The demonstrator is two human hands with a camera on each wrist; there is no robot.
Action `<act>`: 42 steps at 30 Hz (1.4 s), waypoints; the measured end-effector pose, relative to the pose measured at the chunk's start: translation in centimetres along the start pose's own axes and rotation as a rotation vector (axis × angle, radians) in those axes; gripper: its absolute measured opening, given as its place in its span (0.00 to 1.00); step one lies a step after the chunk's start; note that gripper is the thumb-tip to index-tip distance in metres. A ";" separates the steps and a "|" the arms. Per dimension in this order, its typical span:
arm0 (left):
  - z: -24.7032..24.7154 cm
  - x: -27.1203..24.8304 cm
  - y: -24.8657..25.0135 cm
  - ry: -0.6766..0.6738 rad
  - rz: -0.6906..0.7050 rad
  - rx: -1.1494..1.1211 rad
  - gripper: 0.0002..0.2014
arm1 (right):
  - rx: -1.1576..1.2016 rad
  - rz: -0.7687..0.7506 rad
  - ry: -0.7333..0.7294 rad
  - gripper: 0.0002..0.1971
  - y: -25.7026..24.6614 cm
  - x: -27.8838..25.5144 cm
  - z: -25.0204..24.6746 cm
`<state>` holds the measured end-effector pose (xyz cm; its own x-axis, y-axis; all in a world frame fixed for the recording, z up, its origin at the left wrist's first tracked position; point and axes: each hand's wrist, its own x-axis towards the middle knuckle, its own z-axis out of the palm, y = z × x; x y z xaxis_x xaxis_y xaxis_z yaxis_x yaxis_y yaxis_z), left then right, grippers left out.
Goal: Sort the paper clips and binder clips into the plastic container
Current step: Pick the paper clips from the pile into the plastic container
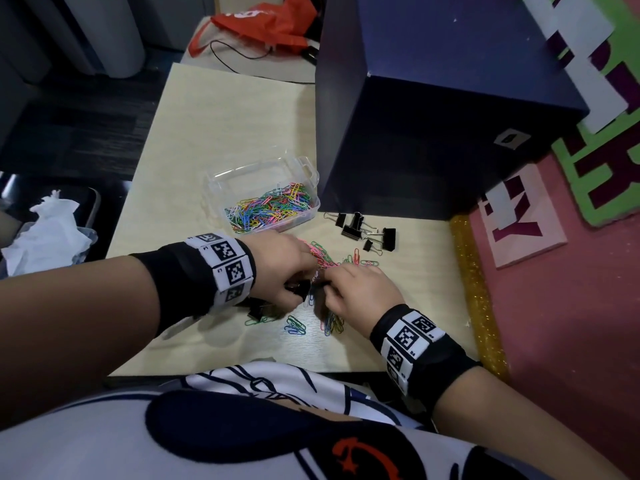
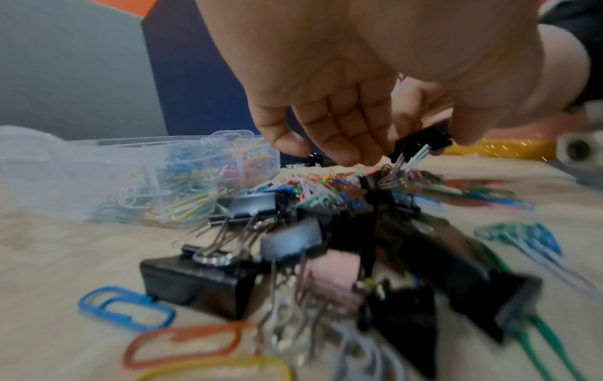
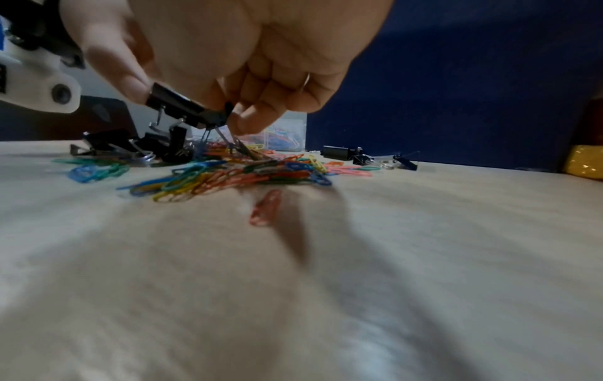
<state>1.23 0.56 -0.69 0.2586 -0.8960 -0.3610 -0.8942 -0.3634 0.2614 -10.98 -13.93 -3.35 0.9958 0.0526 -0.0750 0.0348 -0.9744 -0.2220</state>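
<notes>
Filling the upper right of the head view, a dark blue box stands on the pale tabletop, and an orange bag lies beyond the far edge. A clear container sits just left of the box's near corner, already holding a heap of coloured paper clips. A small group of black binder clips lies to the right of the container, close to the box. Nearer the person, loose clips are scattered in a pile, with more binder clips lying beside them under the left wrist. Both hands meet over this pile. The left hand has its fingers curled downward, thumb and forefinger pinching one held binder clip by its black body, wire handles pointing down. The right hand closes on the same clip from the other side, fingertips at its handle end, the other fingers bent. A single red clip lies apart on the near side of the pile.
</notes>
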 end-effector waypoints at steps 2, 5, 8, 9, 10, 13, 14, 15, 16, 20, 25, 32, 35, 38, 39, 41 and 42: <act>-0.3 0.2 -0.2 0.018 -0.019 -0.114 0.22 | 0.090 0.032 0.049 0.16 0.5 0.1 -0.1; -0.6 0.6 -0.4 0.086 -0.078 -0.265 0.17 | 0.230 0.149 0.075 0.16 0.9 0.2 -0.6; -1.1 0.9 -0.4 0.134 -0.141 -0.345 0.18 | 0.283 0.254 0.100 0.11 2.0 0.6 -1.1; -1.3 1.1 -0.4 0.140 -0.152 -0.366 0.19 | 0.291 0.285 0.110 0.11 2.3 0.7 -1.2; -1.5 1.2 -0.3 0.143 -0.154 -0.393 0.20 | 0.299 0.319 0.119 0.11 2.5 0.8 -1.4; -1.9 2.0 -0.4 0.160 -0.143 -0.399 0.23 | 0.326 0.410 0.142 0.11 3.4 1.3 -1.7; -2.0 2.3 -0.4 0.178 -0.134 -0.378 0.23 | 0.337 0.435 0.158 0.11 3.7 1.4 -1.8; -2.1 2.5 -0.5 0.202 -0.127 -0.362 0.22 | 0.352 0.461 0.178 0.11 4.0 1.5 -1.9; -2.2 2.9 -0.4 0.225 -0.129 -0.354 0.22 | 0.367 0.486 0.208 0.11 4.2 1.6 -2.0; -2.5 3.7 -0.1 0.280 -0.155 -0.403 0.27 | 0.411 0.599 0.307 0.11 5.1 2.1 -2.4; -2.5 3.0 -0.6 0.145 -0.129 -0.239 0.16 | 0.373 0.631 0.229 0.12 5.2 2.1 -2.0; -0.5 1.3 -0.3 -0.183 0.017 0.084 0.12 | 0.282 0.530 0.085 0.07 4.3 1.4 -0.2; 0.2 1.1 0.1 -0.215 0.052 0.198 0.14 | 0.290 0.527 0.058 0.08 4.1 1.1 -0.1; 0.9 1.0 0.4 -0.193 0.075 0.276 0.13 | 0.293 0.536 0.034 0.09 3.9 0.9 0.0; 1.1 1.0 0.4 -0.180 0.077 0.289 0.12 | 0.289 0.536 0.028 0.10 3.8 0.8 0.1; 1.3 1.0 0.5 -0.160 0.079 0.305 0.12 | 0.284 0.530 0.028 0.10 3.5 0.8 0.2; 1.3 0.9 0.6 -0.155 0.080 0.315 0.12 | 0.283 0.526 0.029 0.10 3.4 0.7 0.3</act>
<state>0.43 -0.15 -2.07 0.1467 -0.8601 -0.4885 -0.9843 -0.1760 0.0143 -10.15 -17.14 -4.45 0.8753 -0.4311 -0.2190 -0.4834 -0.7716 -0.4134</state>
